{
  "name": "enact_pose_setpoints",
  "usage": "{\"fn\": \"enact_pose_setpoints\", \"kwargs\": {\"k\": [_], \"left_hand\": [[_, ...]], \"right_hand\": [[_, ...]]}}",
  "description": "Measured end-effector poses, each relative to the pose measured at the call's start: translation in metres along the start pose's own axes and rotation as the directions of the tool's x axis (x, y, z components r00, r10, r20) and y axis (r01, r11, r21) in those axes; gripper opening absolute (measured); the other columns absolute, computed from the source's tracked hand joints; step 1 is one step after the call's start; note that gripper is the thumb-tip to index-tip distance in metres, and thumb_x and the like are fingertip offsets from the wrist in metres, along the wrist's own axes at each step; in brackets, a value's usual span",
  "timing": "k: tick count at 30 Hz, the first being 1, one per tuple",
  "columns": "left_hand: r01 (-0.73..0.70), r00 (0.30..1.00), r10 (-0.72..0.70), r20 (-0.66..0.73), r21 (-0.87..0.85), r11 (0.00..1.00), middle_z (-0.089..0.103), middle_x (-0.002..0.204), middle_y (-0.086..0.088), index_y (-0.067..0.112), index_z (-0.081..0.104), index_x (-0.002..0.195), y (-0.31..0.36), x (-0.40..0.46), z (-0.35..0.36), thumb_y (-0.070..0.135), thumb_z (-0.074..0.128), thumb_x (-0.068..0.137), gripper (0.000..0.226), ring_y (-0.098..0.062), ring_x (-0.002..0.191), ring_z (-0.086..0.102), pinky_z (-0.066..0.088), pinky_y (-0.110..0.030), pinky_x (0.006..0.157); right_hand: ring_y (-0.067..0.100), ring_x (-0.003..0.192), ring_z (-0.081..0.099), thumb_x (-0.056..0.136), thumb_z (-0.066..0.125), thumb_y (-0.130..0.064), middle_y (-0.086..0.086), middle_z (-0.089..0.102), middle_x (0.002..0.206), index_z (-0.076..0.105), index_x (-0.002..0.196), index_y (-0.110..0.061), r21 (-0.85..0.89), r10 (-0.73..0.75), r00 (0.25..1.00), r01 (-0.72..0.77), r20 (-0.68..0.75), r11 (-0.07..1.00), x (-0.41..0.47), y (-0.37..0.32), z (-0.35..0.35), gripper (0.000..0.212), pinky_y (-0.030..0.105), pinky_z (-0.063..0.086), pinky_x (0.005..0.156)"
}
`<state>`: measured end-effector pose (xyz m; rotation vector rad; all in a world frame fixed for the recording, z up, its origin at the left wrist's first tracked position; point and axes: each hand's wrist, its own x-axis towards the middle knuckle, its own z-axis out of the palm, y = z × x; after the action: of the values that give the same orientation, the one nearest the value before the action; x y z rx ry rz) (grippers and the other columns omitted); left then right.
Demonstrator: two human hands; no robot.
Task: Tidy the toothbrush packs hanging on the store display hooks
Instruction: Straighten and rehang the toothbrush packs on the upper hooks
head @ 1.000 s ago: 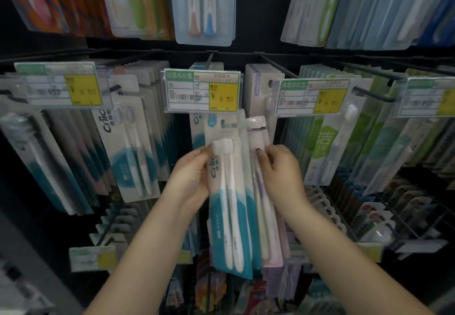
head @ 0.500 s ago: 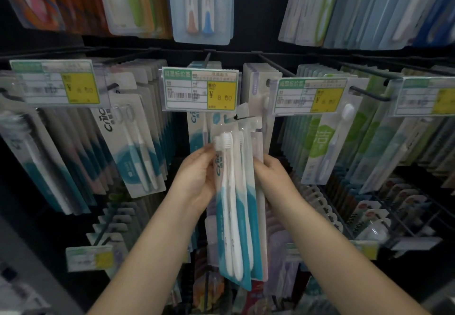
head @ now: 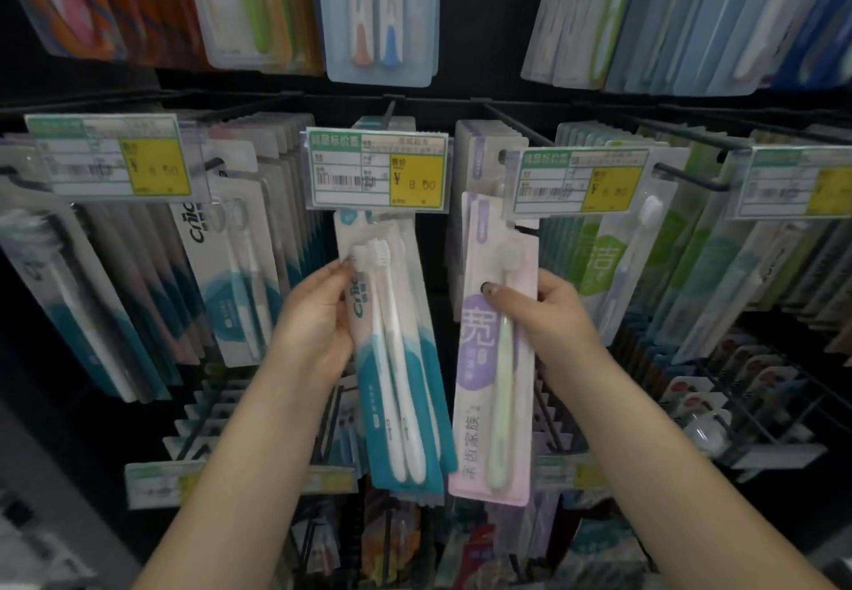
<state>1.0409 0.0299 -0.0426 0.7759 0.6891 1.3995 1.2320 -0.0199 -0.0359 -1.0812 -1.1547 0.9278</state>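
My left hand (head: 318, 326) grips the left edge of a teal-and-white twin toothbrush pack (head: 396, 359), the front one of a few packs hanging below the middle price tag (head: 375, 172). My right hand (head: 548, 320) holds a pale pink and purple single-toothbrush pack (head: 495, 350) by its right edge, thumb across its front. That pack is pulled apart to the right of the teal packs. Its top sits just left of the neighbouring price tag (head: 581, 184); whether it hangs on a hook I cannot tell.
Rows of toothbrush packs hang on black hooks to the left (head: 230, 267) and right (head: 645, 257), each row with a price tag in front. More packs hang in the row above (head: 378, 13). A wire rack of small carded items (head: 737, 400) juts out at lower right.
The pink and purple pack was tucked against the teal packs; my right hand has drawn it out to the right, so the two groups now hang apart. My left hand kept its grip.
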Motion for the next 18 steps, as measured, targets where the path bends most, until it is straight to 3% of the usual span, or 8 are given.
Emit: {"fn": "enact_pose_setpoints", "kwargs": {"k": [6,12,16,18], "left_hand": [[-0.056,0.998,0.055,0.026,0.023,0.998,0.07,0.081,-0.005,0.005,0.063,0.093,0.008,0.003,0.001,0.011,0.049,0.092,0.016,-0.015,0.073,0.066,0.058,-0.031,0.072],[0.125,0.987,-0.116,0.109,-0.084,0.989,0.071,0.083,-0.007,0.005,0.063,0.098,0.006,-0.003,0.011,0.014,0.05,0.09,0.018,-0.015,0.076,0.069,0.058,-0.033,0.074],[0.269,0.959,-0.241,0.151,-0.205,0.941,0.065,0.104,-0.012,0.003,0.056,0.115,0.006,-0.007,0.008,0.013,0.053,0.088,0.029,-0.022,0.101,0.062,0.053,-0.044,0.083],[0.284,0.953,-0.249,0.172,-0.22,0.933,0.065,0.105,-0.012,0.003,0.056,0.116,0.005,-0.007,0.007,0.014,0.052,0.089,0.029,-0.022,0.103,0.061,0.053,-0.044,0.083]], "right_hand": [[0.009,0.057,0.067,0.082,0.06,-0.004,-0.003,0.072,0.063,0.067,0.078,-0.017,0.1,0.086,0.971,-0.11,0.221,0.989,-0.005,-0.008,0.004,0.015,0.022,0.056,0.056],[0.013,0.063,0.067,0.075,0.066,-0.013,0.002,0.071,0.07,0.066,0.084,-0.012,0.171,0.157,0.915,-0.234,0.373,0.957,-0.003,0.002,0.007,0.009,0.027,0.057,0.063],[0.012,0.06,0.067,0.069,0.062,-0.018,0.0,0.07,0.067,0.067,0.085,-0.012,0.204,0.158,0.908,-0.252,0.387,0.946,-0.002,0.003,0.003,0.018,0.025,0.055,0.057],[0.012,0.06,0.067,0.068,0.063,-0.018,0.0,0.07,0.067,0.067,0.084,-0.012,0.194,0.157,0.912,-0.244,0.378,0.95,-0.002,0.002,0.002,0.017,0.025,0.055,0.058]]}}
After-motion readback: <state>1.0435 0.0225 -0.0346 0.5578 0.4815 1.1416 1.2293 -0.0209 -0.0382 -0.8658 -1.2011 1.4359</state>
